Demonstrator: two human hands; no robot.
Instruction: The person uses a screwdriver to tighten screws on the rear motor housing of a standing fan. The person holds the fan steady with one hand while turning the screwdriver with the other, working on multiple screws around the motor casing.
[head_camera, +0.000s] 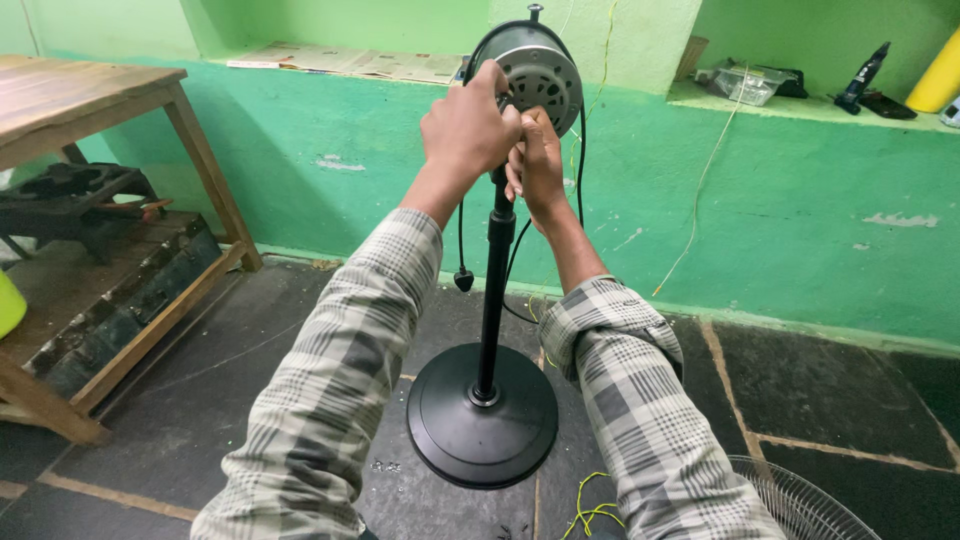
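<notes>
Fan motor (535, 70) atop black stand (492, 290) is gripped by left hand (465, 130) and right hand (535, 160), fingers closed round its neck.

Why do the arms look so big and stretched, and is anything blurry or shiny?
Head view: the wide lens stretches the checked sleeves near the bottom edge, so they look huge. Both the left hand and right hand are sharp, as is the fan motor. Soft, even light; only a faint sheen on the round black base, and no hard shadows.
</notes>
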